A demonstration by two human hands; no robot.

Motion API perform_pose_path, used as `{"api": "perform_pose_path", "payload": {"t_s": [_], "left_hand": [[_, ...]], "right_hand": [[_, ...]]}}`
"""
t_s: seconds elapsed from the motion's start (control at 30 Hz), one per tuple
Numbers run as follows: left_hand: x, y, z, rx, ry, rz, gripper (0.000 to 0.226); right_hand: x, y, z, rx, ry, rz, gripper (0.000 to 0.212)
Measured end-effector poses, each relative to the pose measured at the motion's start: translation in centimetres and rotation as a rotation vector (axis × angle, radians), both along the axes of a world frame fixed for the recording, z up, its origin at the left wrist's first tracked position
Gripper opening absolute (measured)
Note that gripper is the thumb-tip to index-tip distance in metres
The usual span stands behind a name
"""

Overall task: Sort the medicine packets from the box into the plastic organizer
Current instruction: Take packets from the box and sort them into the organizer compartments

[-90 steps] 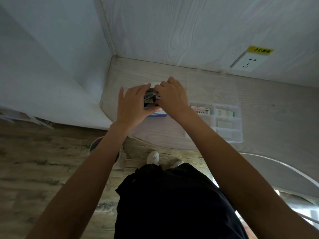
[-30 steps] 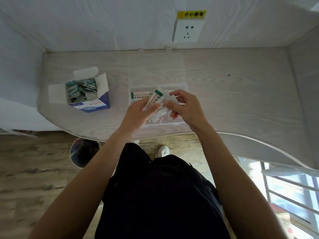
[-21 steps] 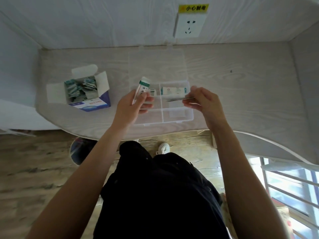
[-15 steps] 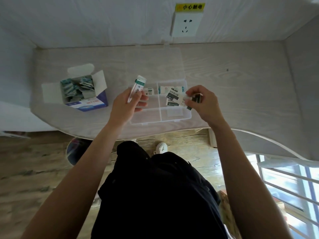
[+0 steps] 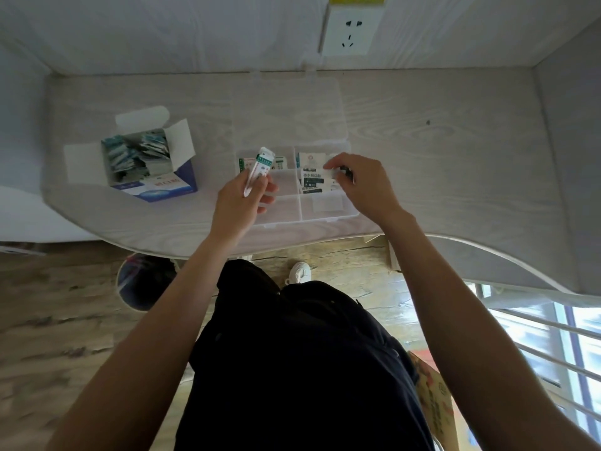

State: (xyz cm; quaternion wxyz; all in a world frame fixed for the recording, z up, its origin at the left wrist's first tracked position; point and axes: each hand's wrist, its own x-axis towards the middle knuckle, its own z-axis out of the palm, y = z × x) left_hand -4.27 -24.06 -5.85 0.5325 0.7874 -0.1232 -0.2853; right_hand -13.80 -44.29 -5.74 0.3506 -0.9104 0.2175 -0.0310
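A clear plastic organizer [image 5: 328, 216] with several compartments lies open on the table, its lid [image 5: 286, 109] flat behind it. My left hand [image 5: 242, 198] grips a stack of white and green medicine packets [image 5: 258, 169] over the organizer's left side. My right hand [image 5: 364, 182] pinches black and white packets [image 5: 313, 182] that lie in the middle right compartment. Other packets sit in the back compartments. The open blue and white box [image 5: 153, 170] stands to the left, still holding several packets.
The pale wooden table [image 5: 439, 164] curves along its front edge and meets walls at the back and right. A wall socket [image 5: 349, 30] sits above the lid. A dark round bin [image 5: 143, 281] stands on the floor below the table.
Both hands left the box and came over the organizer with packets. They split the stack: the left hand kept the green ones, the right hand lowered black and white ones into a compartment.
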Motion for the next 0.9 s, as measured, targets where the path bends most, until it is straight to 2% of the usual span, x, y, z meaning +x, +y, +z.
{"api": "perform_pose_path", "payload": {"t_s": [0.07,0.17,0.3,0.37,0.5,0.63,0.9], "left_hand": [[0.0,-0.1,0.0,0.008,0.002,-0.005,0.019],[0.0,-0.2,0.0,0.022,0.0,-0.005,0.022],[0.1,0.0,-0.2,0.029,0.002,-0.01,0.021],[0.1,-0.1,-0.2,0.03,0.007,-0.01,0.022],[0.0,-0.4,-0.2,0.035,0.011,-0.011,0.02],[-0.2,-0.5,-0.1,0.027,0.033,-0.002,0.016],[-0.1,-0.4,0.4,0.042,0.084,-0.003,0.015]], "right_hand": [[0.4,0.0,0.1,-0.08,0.076,0.078,0.019],[1.1,-0.1,0.5,-0.318,0.193,0.204,0.019],[1.9,-0.1,0.7,-0.563,0.209,0.393,0.019],[2.0,0.0,0.7,-0.6,0.245,0.427,0.018],[1.8,0.4,0.4,-0.695,0.308,0.366,0.009],[1.8,0.9,0.6,-0.738,0.407,0.412,0.022],[1.4,1.0,0.0,-0.796,0.238,0.395,0.021]]}}
